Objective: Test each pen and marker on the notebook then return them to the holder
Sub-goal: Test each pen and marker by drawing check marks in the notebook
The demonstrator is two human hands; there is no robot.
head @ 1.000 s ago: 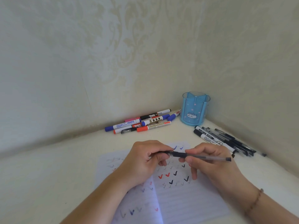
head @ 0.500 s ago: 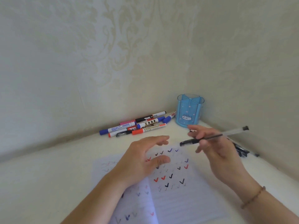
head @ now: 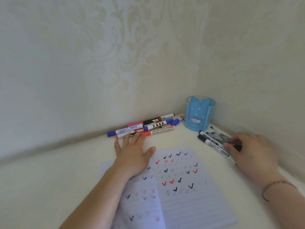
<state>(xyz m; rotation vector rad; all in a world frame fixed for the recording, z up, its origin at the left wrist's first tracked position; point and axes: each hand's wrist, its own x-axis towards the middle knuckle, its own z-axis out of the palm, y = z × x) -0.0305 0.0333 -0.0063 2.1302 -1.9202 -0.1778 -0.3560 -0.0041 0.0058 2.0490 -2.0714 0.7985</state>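
Note:
The open notebook [head: 189, 200], covered in red, blue and black tick marks, lies in front of me. The blue pen holder [head: 198, 116] stands empty in the corner. My left hand [head: 132, 154] is flat with its fingers apart, and the fingertips touch the near edge of a pile of coloured markers [head: 148, 127] by the wall. My right hand [head: 250, 149] is blurred and rests on a pile of black pens and markers [head: 212, 138] to the right of the holder. Its fingers curl around a black pen [head: 236, 147] lying among them.
Patterned walls close the table in at the back and on the right, meeting in the corner behind the holder. A thin bracelet [head: 277, 184] is on my right wrist. The white table [head: 49, 187] extends to the left of the notebook.
My hands have parted. The right hand carried the black pen from over the notebook down to the right pile. The left hand reached forward to the coloured markers.

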